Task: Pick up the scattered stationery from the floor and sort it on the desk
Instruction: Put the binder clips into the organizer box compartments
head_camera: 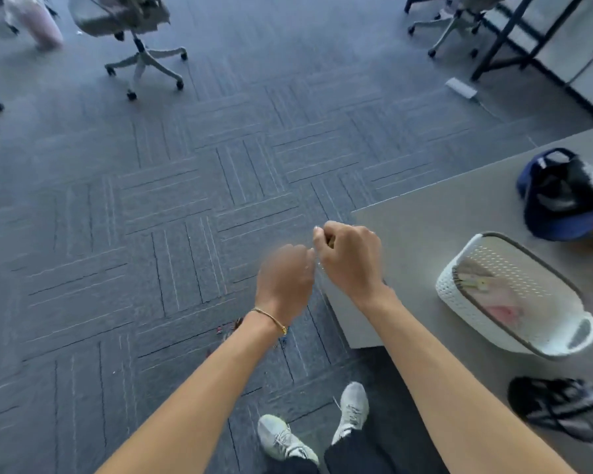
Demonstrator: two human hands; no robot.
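Observation:
My right hand [351,256] is curled into a fist over the corner of the grey desk [435,234], holding something small that barely shows between thumb and fingers. My left hand [285,280] is blurred, its fingers curled, right beside the right hand; what it holds, if anything, I cannot make out. Small coloured stationery pieces [228,328] lie scattered on the carpet below my left wrist, partly hidden by the forearm. A white perforated basket [459,289] stands on the desk to the right, with pale items inside.
A blue cap [558,220] lies at the desk's far right and a black bag [562,405] at its near right. Office chairs [144,59] stand on the carpet at the back. My feet in grey sneakers [351,405] are below the desk corner.

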